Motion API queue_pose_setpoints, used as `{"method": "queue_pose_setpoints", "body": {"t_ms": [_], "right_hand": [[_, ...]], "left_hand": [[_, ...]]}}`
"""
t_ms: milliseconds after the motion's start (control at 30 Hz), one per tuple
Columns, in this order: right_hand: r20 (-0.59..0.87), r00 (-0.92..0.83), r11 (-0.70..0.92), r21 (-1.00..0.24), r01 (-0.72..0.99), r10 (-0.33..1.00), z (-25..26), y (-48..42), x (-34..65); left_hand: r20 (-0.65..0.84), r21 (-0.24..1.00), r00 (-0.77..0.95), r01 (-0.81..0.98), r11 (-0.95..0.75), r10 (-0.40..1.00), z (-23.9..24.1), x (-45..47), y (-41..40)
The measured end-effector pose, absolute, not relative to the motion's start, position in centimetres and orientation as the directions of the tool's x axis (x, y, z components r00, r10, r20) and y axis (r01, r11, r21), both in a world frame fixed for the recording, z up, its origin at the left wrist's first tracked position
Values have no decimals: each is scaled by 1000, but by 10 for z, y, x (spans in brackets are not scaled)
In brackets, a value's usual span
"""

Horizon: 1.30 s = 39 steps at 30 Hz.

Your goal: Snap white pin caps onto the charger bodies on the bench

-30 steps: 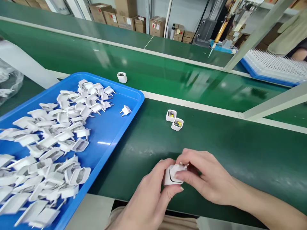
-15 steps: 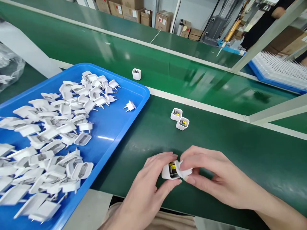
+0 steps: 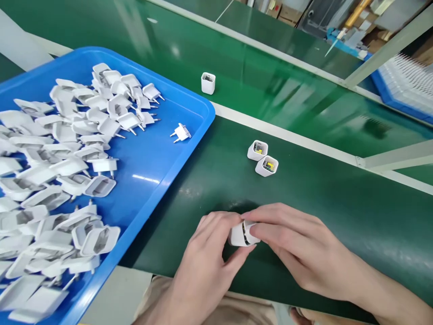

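Both my hands close round one small white charger housing [image 3: 241,234] just above the green mat near its front edge. My left hand [image 3: 206,262] grips the housing from the left with thumb and fingers. My right hand [image 3: 294,243] presses a white plug cap against its right side, fingers pinched together. A dark seam shows between the two parts. Two open white housings [image 3: 263,158] with yellow parts inside stand on the mat beyond my hands.
A blue tray [image 3: 162,176] at the left holds several white plug caps [image 3: 74,149]. Another lone housing [image 3: 208,83] stands on the far green belt. A white rail [image 3: 304,144] divides mat and belt. A blue rack [image 3: 406,81] sits at the far right.
The cap has been pushed closer onto the housing, hiding the yellow inside. My fingers have closed tighter round it. The camera has tilted down and shifted.
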State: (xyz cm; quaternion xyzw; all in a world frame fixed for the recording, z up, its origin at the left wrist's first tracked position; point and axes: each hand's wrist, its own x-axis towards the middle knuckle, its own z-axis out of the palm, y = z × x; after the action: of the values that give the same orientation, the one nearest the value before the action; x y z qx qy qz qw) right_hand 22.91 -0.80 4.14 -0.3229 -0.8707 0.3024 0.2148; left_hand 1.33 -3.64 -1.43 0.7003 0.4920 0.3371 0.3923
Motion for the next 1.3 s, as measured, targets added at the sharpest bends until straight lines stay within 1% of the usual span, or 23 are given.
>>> {"method": "queue_pose_setpoints", "body": {"t_ms": [100, 200, 300, 367, 500, 667, 800, 967, 1133, 1300], "right_hand": [[126, -698, 582, -666, 467, 705, 40, -9, 228], [128, -666, 528, -724, 443, 735, 36, -9, 228], [100, -610, 456, -760, 462, 786, 34, -8, 227], [68, -600, 438, -749, 496, 797, 34, -9, 226], [65, -605, 463, -710, 531, 794, 37, -11, 226], [7, -624, 447, -704, 552, 781, 38, -15, 225], [27, -614, 467, -675, 571, 789, 40, -18, 225], [-3, -625, 456, -681, 573, 781, 38, -18, 224], [58, -639, 541, -593, 596, 767, 37, -20, 221], [43, -629, 533, -577, 619, 777, 41, -22, 213]], "left_hand": [[94, 886, 289, 412, -212, 953, -17, 13, -37], [98, 892, 290, 398, -213, 952, -17, 11, -37], [113, 893, 284, 392, -223, 952, -18, 11, -37], [114, 893, 287, 391, -225, 951, -18, 11, -37], [104, 895, 296, 389, -219, 950, -17, 11, -38], [119, 892, 294, 388, -232, 948, -16, 11, -36], [144, 885, 310, 384, -263, 940, -17, 10, -35], [146, 895, 318, 362, -262, 937, -20, 8, -36], [138, 900, 336, 350, -259, 932, -21, 6, -38], [161, 900, 329, 339, -275, 931, -20, 7, -37]]}}
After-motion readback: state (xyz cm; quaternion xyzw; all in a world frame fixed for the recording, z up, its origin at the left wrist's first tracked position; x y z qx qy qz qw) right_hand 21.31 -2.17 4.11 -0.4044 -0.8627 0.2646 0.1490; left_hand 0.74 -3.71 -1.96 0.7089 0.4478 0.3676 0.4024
